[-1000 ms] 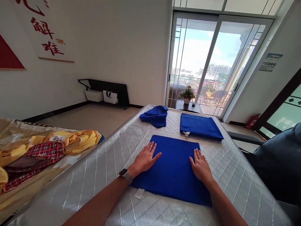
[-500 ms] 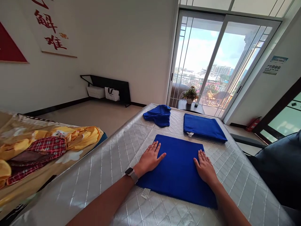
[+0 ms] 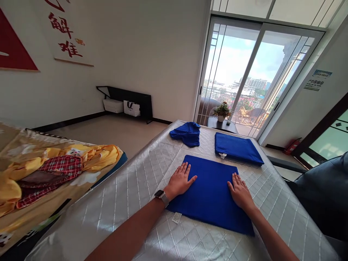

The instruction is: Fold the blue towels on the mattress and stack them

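My left hand (image 3: 179, 183) and right hand (image 3: 240, 192) still press flat on the near blue cloth (image 3: 209, 195), thumbs spread, pinching nothing. Its outline hasn't visibly changed, so it seems settled (white tag (image 3: 176, 217) poking out). Silver quilted surface (image 3: 130, 192) borders its edges, leaving a gap before the folded blue cloth (image 3: 236, 146).

Glass door (image 3: 236, 76): daylight source, sky nearly white
Wall (image 3: 146, 47): dim, grey
Mattress (image 3: 127, 192): silvery glare along quilting
Black seat (image 3: 323, 192): sunk in shadow
Front cloth (image 3: 209, 195): evenly lit, in focus
Picture edges: stretched, door frame leaning, bedding (image 3: 59, 166) softer
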`<state>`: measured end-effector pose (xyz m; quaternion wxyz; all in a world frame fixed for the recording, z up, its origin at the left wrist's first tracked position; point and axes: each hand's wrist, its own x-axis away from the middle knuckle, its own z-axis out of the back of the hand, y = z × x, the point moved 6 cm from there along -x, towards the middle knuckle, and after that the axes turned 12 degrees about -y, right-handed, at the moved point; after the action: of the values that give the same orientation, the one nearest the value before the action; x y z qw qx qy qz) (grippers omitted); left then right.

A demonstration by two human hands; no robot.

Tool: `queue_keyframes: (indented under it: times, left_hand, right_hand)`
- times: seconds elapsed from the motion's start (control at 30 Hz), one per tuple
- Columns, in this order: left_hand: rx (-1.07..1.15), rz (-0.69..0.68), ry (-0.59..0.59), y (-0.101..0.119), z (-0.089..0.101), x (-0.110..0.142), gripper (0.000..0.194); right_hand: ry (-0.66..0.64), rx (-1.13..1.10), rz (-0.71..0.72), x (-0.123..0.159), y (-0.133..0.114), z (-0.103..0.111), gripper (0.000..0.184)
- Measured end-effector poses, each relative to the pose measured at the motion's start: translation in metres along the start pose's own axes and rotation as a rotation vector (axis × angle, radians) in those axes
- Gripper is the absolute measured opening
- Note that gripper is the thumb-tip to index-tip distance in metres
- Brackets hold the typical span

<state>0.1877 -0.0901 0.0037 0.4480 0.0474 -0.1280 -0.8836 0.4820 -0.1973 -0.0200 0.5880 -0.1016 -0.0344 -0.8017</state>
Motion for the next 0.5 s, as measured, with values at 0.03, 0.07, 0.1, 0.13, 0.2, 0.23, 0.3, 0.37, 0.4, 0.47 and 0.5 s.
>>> queue_keyframes:
  times: [0.03,0.07,0.1,0.13,0.2,0.23,0.3,0.37,0.4,0.47,0.5]
  left_hand:
    - [0.003,0.004,-0.008,0.0,0.0,0.0,0.088]
    - [0.004,0.008,-0.017,0.0,0.0,0.0,0.088]
    - [0.004,0.011,-0.025,0.001,0.0,0.0,0.088]
    - [0.002,0.012,-0.03,0.001,0.0,-0.001,0.088]
    - [-0.005,0.014,-0.027,0.0,-0.001,-0.002,0.088]
    - [-0.01,0.016,-0.023,0.0,-0.002,-0.002,0.088]
    - [-0.016,0.016,-0.007,-0.002,-0.005,-0.004,0.088]
    - [-0.022,0.011,0.017,-0.005,-0.007,-0.006,0.087]
    - [-0.026,0.007,0.03,-0.006,-0.008,-0.007,0.086]
    - [-0.034,0.0,0.046,-0.008,-0.01,-0.008,0.084]
    - [-0.038,-0.004,0.047,-0.009,-0.01,-0.009,0.084]
  right_hand:
    - [-0.004,0.012,0.0,0.003,0.0,0.0,0.073]
    - [-0.009,0.021,0.002,0.007,-0.001,0.0,0.073]
    - [-0.014,0.024,0.003,0.011,-0.001,-0.001,0.073]
    - [-0.019,0.021,0.005,0.015,-0.001,-0.002,0.073]
    - [-0.026,0.007,0.003,0.024,-0.001,-0.006,0.074]
    - [-0.028,-0.003,0.0,0.028,-0.001,-0.009,0.075]
    - [-0.032,-0.025,-0.006,0.033,-0.002,-0.013,0.076]
    - [-0.034,-0.045,-0.016,0.036,-0.003,-0.014,0.076]
    - [-0.035,-0.051,-0.019,0.037,-0.004,-0.014,0.077]
    - [-0.036,-0.056,-0.021,0.038,-0.006,-0.012,0.076]
    - [-0.038,-0.056,-0.021,0.038,-0.007,-0.01,0.076]
